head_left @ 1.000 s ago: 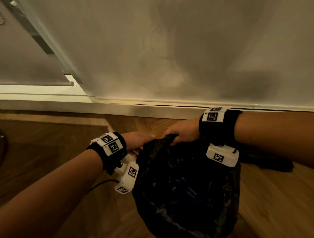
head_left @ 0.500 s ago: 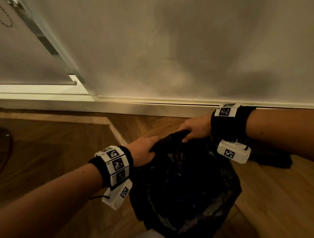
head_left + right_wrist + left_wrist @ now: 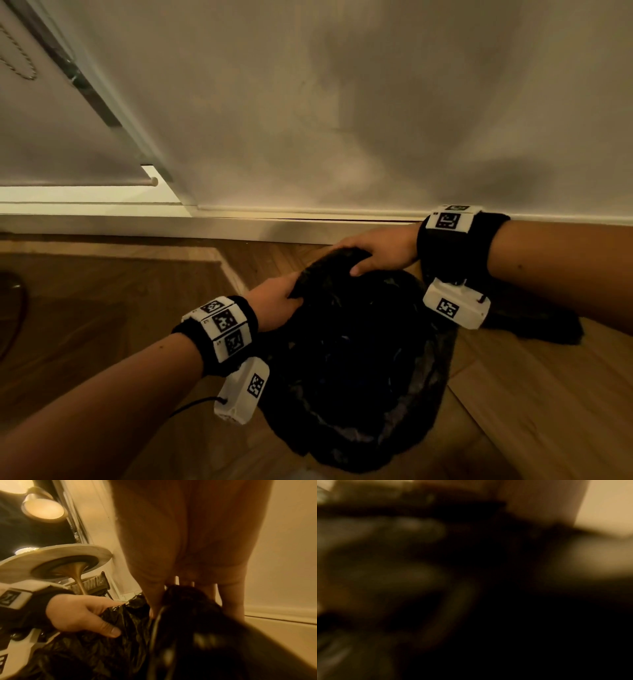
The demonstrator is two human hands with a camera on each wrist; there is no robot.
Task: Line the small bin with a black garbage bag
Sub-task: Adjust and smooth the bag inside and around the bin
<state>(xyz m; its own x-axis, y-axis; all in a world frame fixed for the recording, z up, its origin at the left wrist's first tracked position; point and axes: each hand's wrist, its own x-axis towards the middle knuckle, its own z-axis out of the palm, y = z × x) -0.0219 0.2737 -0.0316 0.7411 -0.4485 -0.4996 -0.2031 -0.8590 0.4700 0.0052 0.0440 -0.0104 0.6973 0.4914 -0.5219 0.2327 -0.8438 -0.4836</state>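
Both hands grip black garbage bag [image 3: 352, 346] rim: left hand [image 3: 274, 305] at 10 o'clock, right hand [image 3: 380, 251] at 12, fingers curled. Bag drapes over small bin on wooden floor [image 3: 548, 394] near wall.

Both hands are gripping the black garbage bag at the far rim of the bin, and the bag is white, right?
Not quite: the garbage bag is black, not white, as the head view shows. The left hand and right hand do grip it at the bin's far rim.
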